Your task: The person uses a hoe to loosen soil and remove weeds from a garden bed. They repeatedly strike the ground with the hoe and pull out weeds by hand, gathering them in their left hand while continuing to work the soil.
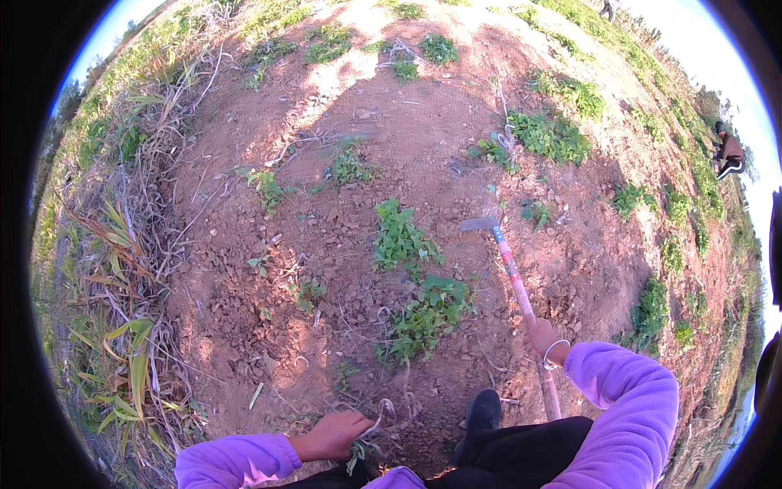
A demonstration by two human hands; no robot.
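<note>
My right hand (539, 340) grips the wooden handle (521, 294) of a hoe at the lower right. Coloured wrapping covers the handle near its head, and the metal blade (479, 224) points left just above the soil. At the bottom, my left hand (338, 435) is closed around withered stems and leaves (365, 451); a pale dry strand (385, 414) sticks out beside its fingers. Between and beyond the hands grow leafy green plants (432, 308), with another green clump (400, 238) just farther off.
Dry stalks and grass (143, 226) line the left side. Several green plants (550, 136) dot the reddish clods of soil ahead. My dark shoe (484, 409) stands near the hoe's handle. A person (730, 151) bends over at the far right; another person (606, 9) is at the top.
</note>
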